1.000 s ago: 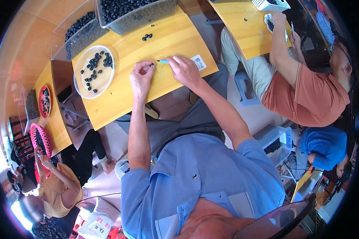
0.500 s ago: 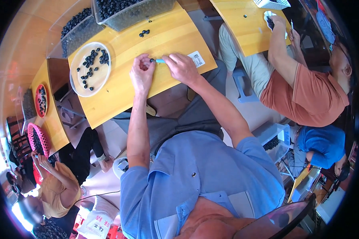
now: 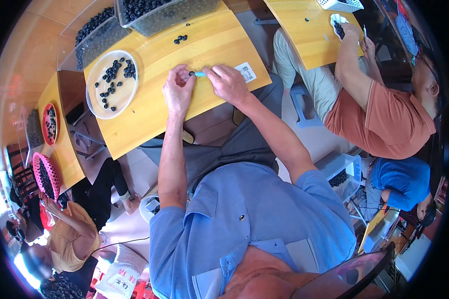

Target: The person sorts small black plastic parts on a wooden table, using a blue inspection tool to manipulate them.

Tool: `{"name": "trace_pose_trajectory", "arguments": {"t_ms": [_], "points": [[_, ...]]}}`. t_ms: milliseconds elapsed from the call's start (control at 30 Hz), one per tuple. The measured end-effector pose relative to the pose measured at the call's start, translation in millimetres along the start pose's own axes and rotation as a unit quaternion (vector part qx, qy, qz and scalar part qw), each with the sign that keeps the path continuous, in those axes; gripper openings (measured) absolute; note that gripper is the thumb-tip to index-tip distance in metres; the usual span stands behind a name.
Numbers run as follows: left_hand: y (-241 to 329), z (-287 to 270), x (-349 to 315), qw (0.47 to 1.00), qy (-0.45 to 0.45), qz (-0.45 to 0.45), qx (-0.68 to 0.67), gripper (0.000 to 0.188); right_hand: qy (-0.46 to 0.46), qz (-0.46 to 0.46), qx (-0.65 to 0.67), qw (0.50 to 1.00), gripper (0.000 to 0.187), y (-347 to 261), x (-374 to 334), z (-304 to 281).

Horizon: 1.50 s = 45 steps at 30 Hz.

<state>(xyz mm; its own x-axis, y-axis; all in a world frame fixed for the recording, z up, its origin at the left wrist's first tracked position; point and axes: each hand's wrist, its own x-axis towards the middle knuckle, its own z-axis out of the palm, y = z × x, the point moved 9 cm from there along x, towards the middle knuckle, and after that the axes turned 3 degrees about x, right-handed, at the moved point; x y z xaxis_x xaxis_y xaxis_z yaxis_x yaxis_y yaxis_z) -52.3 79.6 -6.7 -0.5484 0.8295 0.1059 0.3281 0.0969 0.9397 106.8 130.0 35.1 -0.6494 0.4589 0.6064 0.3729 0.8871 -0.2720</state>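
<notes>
Over the wooden table, my left hand pinches a small dark round piece between thumb and fingertips. My right hand grips a small tool with a light-blue shaft, its tip meeting that piece. The exact kind of both is too small to tell. Left of my left hand stands a round clear tray with several dark round pieces on it. A few loose dark pieces lie beyond my hands. Beside my right hand, a white printed card lies flat on the table.
A clear bin full of dark pieces stands at the far edge, with another clear bin left of it. At right, a person in a rust shirt works at another table. At left, another person sits by a pink basket.
My hands keep nearly the same place and grip, the tool still against the dark piece. At left, the other person's hands have moved closer to the pink basket.
</notes>
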Motion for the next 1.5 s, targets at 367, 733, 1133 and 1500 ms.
{"name": "trace_pose_trajectory", "arguments": {"t_ms": [367,733,1133,1500], "points": [[-3,-8,-6,0.994,0.034,0.025,-0.101,0.041,-0.008,0.048,-0.024,0.999,0.031,9,1,5],[17,-192,19,0.925,0.272,0.102,0.245,0.019,-0.001,0.045,-0.023,0.999,0.026,11,1,4],[0,-27,121,0.955,0.028,0.081,0.283,0.032,0.007,0.055,-0.025,0.998,0.024,12,2,4],[-14,-7,128,0.962,-0.009,0.019,0.273,0.030,0.014,0.055,-0.027,0.998,0.021,14,1,1]]}}
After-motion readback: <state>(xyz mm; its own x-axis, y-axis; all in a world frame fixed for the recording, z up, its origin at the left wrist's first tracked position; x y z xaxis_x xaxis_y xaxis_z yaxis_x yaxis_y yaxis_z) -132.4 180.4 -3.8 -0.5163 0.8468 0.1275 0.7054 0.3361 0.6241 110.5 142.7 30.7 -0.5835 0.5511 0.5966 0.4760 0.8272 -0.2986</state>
